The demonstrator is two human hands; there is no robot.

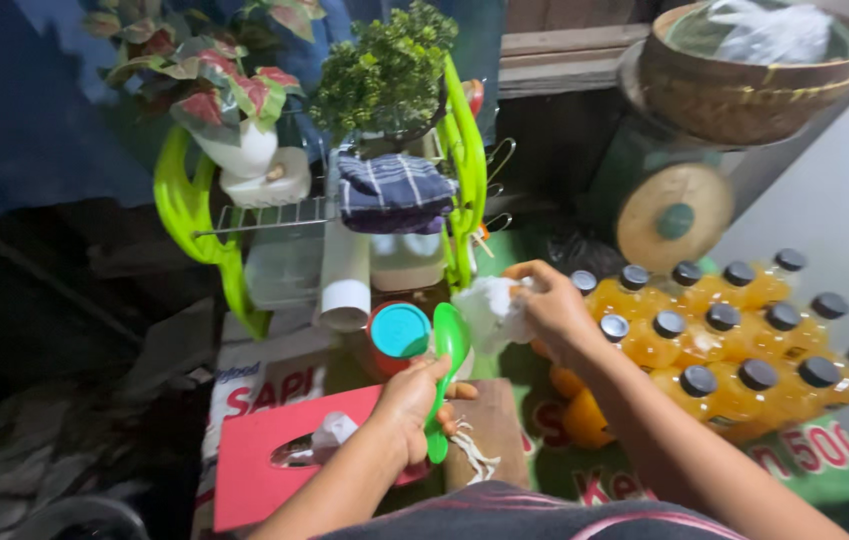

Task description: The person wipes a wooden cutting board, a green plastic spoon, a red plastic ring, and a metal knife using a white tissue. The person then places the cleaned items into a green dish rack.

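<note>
My left hand (412, 405) grips the handle of a green plastic spoon (446, 360), its bowl pointing up and away from me. My right hand (547, 305) holds a crumpled white tissue (489, 310) against the spoon's bowl. Just below my left hand lies a red tissue box (264, 460) with a tissue sticking out of its slot. A jar with a teal lid (399, 332) stands right behind the spoon.
Several bottles of orange drink with black caps (734, 345) crowd the right side. A green wire rack (444, 190) holds a folded checked cloth (392, 192), plants (384, 65) and containers. A kitchen scale (669, 205) carries a brown bowl (754, 75).
</note>
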